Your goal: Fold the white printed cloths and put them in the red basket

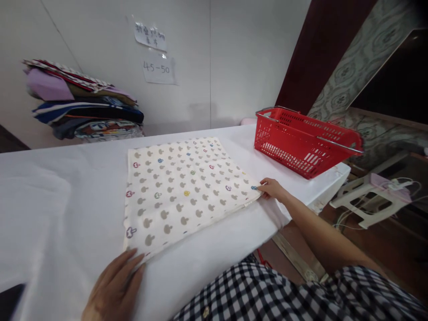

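Observation:
A cream cloth point(177, 185) printed with grey mushrooms and a few coloured ones lies flat on the white-covered table, folded in layers along its near edge. At its near left corner is my left hand point(115, 285), back upward, with thumb and fingertips closed on the edge; the thumb tip is partly hidden. My right hand point(271, 189) reaches in from the right and pinches the cloth's right near corner between thumb and fingers.
A red plastic basket point(301, 142) with metal handles stands at the table's right end. Folded fabrics point(87, 104) are stacked at the back left against the wall. A dark object point(11, 301) sits at the lower left. Right of the table is a plastic stool point(374, 196) with cables.

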Demonstrator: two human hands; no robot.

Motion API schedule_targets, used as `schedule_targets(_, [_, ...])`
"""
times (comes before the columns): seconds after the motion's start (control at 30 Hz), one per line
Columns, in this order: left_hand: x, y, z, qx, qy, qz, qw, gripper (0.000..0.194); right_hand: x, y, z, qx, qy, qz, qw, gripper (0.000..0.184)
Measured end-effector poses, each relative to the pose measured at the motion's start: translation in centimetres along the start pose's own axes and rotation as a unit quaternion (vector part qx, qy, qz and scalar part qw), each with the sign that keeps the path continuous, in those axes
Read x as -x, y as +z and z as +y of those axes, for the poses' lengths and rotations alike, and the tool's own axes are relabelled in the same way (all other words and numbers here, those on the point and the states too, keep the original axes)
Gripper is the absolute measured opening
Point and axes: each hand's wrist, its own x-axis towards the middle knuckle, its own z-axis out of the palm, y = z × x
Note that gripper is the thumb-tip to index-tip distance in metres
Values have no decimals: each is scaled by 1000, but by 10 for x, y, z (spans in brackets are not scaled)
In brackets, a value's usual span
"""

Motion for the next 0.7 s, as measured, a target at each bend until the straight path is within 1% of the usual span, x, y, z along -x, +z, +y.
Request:
schedule_targets(0.1, [1, -1, 0, -16, 41, -15, 999, 30, -2, 3, 1, 85, -14, 21, 996, 23])
schedule_targets(0.23, [1, -1, -2, -26, 41, -18, 999, 30, -1, 4, 1, 206, -34, 21, 978, 26])
schedule_targets(0.33, [2, -3, 4, -34, 36, -20, 999, 30, 6, 3, 2, 284, -88, 55, 953, 30])
schedule_targets(0.4, [2, -5, 11, -43, 45, -17, 998, 32, 14, 4, 2, 329, -148, 103, 927, 33])
schedule_targets(0.43, [1, -7, 14, -48, 58, -13, 997, 33, 19, 5, 2, 341, -188, 127, 912, 32])
schedule_targets(0.5, [-1, -9, 20, -63, 90, 0, 994, 34, 28, 9, 1, 337, -290, 152, 883, 25])
schedule_targets(0.53, [-3, -9, 22, -73, 108, 8, 991, 34, 33, 12, 0, 323, -344, 146, 869, 21])
schedule_targets(0.6, [-7, -10, 26, -87, 142, 22, 986, 31, 41, 19, -1, 288, -438, 99, 846, 19])
schedule_targets(0.63, [-10, -10, 28, -92, 157, 24, 983, 29, 45, 22, -2, 272, -475, 66, 834, 19])
schedule_targets(0.7, [-16, -7, 35, -97, 183, 21, 978, 28, 50, 29, -4, 252, -527, 4, 812, 18])
